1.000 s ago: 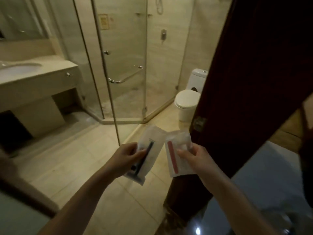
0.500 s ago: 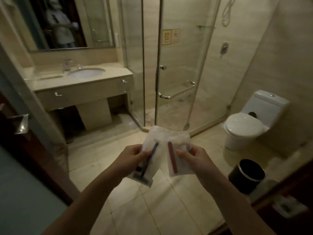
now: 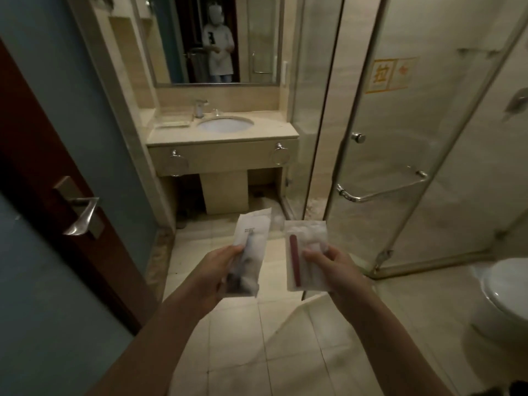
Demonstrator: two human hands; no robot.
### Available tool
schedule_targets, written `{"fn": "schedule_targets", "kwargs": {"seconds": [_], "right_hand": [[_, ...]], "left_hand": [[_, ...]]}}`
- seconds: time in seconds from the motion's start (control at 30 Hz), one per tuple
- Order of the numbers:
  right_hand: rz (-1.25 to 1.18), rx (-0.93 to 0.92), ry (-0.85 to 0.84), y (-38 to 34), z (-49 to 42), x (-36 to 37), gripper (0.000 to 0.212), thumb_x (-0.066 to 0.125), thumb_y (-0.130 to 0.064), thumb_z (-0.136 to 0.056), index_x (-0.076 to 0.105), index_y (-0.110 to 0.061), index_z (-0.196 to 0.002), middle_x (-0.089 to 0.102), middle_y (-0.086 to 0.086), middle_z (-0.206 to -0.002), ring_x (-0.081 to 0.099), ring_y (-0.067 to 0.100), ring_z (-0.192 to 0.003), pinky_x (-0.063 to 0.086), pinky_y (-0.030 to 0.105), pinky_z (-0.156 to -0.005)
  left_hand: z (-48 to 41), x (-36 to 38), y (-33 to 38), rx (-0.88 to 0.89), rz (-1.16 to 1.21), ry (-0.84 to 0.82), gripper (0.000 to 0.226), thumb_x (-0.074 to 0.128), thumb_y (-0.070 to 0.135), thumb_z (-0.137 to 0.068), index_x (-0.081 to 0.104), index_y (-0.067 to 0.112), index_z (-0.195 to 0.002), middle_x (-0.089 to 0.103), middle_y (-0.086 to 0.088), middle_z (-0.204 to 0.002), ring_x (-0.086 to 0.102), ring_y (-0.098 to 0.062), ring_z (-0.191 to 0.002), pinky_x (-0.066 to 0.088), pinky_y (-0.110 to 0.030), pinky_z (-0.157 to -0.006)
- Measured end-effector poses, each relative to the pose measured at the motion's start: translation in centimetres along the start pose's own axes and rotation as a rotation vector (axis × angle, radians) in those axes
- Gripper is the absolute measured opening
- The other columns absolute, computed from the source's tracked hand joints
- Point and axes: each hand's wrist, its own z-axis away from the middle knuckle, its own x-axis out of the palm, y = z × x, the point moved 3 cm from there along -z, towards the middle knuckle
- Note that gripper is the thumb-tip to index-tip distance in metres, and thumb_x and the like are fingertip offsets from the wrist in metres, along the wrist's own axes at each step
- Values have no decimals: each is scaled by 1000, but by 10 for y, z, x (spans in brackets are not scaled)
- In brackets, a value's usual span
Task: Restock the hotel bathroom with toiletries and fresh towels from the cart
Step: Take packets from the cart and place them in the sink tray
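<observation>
Grip of the left hand (image 3: 220,270) was closed on the lower half of the left packet (image 3: 252,234), with the thumb on the front face and the fingers behind. This packet was a pale, translucent sachet with a long dark item inside; the item was too blurred to identify.

Grip of the right hand (image 3: 334,267) was closed on the right side of the right packet (image 3: 308,238), with the thumb laid across the front. This packet was a translucent sachet with a red stick and white contents.

Both packets were held upright in the air above the tiled floor (image 3: 257,352), near each other but apart, and well short of the vanity.

At the far side, the tabletop (image 3: 171,137) carried a sink basin (image 3: 225,124), with a faucet (image 3: 200,108) behind it and a shallow tray (image 3: 174,123) to its left. A mirror (image 3: 257,38) hung above. The glass shower door (image 3: 385,138) stood to the right. The toilet (image 3: 505,295) was at the near right and the door handle (image 3: 81,212) at the left.
</observation>
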Motion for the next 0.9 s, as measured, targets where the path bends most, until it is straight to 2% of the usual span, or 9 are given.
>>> {"fn": "schedule_targets", "kwargs": {"seconds": [0.13,0.2,0.3,0.47,0.53,0.67,0.8,0.9], "right_hand": [[12,15,-45,-7,-66,21,8,59,-13,-89,66,-16,-91,69,7,-90,65,25,-87,53,40,-77],[36,9,-64,-12,-103,35,8,59,-16,-89,65,-16,-95,69,9,-93,65,26,-89,53,39,-75],[44,5,-102,-22,-161,63,19,59,-20,-89,62,-12,-106,67,11,-98,65,28,-93,53,37,-74],[55,5,-130,-45,-249,108,17,58,-18,-90,61,-12,-104,65,12,-99,64,27,-91,53,35,-71],[39,21,-134,-53,-281,119,20,57,-18,-90,61,-11,-108,65,12,-101,63,28,-94,53,37,-75],[36,44,-126,-64,-340,130,20,56,-18,-90,61,-11,-108,66,16,-106,64,32,-99,53,40,-79],[67,44,-123,-71,-402,142,15,55,-17,-91,63,-10,-102,67,13,-96,66,26,-84,52,32,-65],[90,49,-129,-72,-456,152,12,55,-15,-91,64,-9,-98,67,10,-85,64,20,-69,48,22,-48]], "left_hand": [[-45,-30,21,-100,244,-4,42,45,27,-94,47,0,-125,57,-15,-91,58,-24,-73,54,-26,-46],[-72,-49,36,-101,262,37,44,46,28,-94,44,1,-129,56,-16,-94,62,-25,-74,54,-27,-46],[-115,-76,65,-101,346,25,41,43,27,-96,43,2,-129,60,-17,-92,67,-26,-69,56,-30,-48],[-194,-127,117,-85,437,14,46,42,21,-95,36,4,-137,58,-21,-114,61,-32,-96,60,-36,-60],[-223,-143,138,-33,443,58,40,41,15,-95,38,4,-133,55,-23,-121,59,-32,-100,59,-34,-57],[-273,-166,172,59,466,76,20,39,3,-95,51,7,-110,60,-19,-106,60,-30,-96,59,-33,-59],[-328,-186,195,82,504,75,26,39,0,-94,54,10,-113,61,-17,-105,60,-30,-97,59,-36,-65],[-368,-195,208,89,508,83,29,40,-1,-93,54,10,-116,60,-18,-106,59,-32,-99,58,-38,-67]]}}
